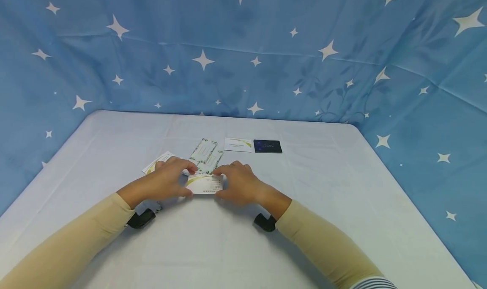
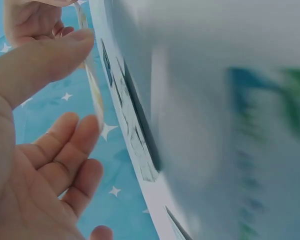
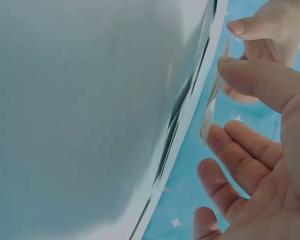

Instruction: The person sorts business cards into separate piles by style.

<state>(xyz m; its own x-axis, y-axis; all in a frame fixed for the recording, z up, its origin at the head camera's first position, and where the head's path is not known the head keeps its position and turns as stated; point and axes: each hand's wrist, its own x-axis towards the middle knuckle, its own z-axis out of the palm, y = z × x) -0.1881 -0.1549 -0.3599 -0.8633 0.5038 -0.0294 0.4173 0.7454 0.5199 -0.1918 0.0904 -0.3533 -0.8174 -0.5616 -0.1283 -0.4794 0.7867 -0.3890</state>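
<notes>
Both hands hold a white business card (image 1: 205,184) with a yellow curve and small print, above the table's middle. My left hand (image 1: 167,180) grips its left end between thumb and fingertips, and my right hand (image 1: 240,183) does the same at the right end. In the left wrist view the card (image 2: 94,87) shows nearly edge-on, its lower edge at a fingertip. From the right wrist, the card (image 3: 210,107) appears as a thin tilted strip between the thumb and index fingertip. Two leaf-bordered cards (image 1: 203,150) lie just beyond the hands, overlapping.
A white-and-yellow card (image 1: 237,144) and a dark blue card (image 1: 268,146) lie side by side farther back. Another white card (image 1: 165,156) sits partly behind my left hand. A leaf-patterned card (image 1: 158,207) is mostly hidden under the left wrist. Blue star-printed cloth (image 1: 228,86) surrounds the white table (image 1: 342,187).
</notes>
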